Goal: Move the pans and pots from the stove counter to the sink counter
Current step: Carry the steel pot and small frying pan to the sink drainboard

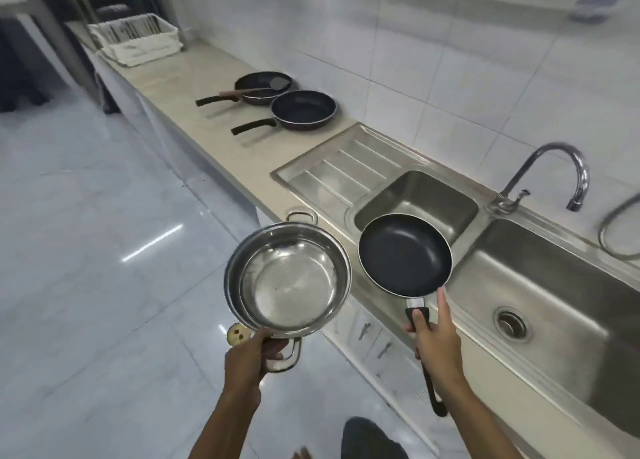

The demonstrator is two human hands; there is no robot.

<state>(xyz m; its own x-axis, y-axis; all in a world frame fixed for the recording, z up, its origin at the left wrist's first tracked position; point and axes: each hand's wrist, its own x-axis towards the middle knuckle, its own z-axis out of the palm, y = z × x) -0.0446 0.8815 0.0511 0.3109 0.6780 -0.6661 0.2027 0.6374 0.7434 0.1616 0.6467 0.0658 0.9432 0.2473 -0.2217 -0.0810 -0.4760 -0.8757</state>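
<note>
My left hand (247, 358) grips the near loop handle of a shiny steel pot (287, 278), held over the floor just in front of the counter edge. My right hand (436, 337) holds a black non-stick frying pan (405, 254) by its black handle, index finger stretched toward the pan; the pan hovers over the front rim of the sink. Two more black frying pans rest on the beige counter (194, 88) to the left of the sink: a near one (304, 109) and a far one (263, 86) with a spatula (252, 90) lying across it.
A steel double sink (540, 285) with a ribbed drainboard (343, 167) and a curved tap (554, 174) fills the right side. White baskets (135, 37) stand at the counter's far end. Tiled wall behind, glossy floor on the left.
</note>
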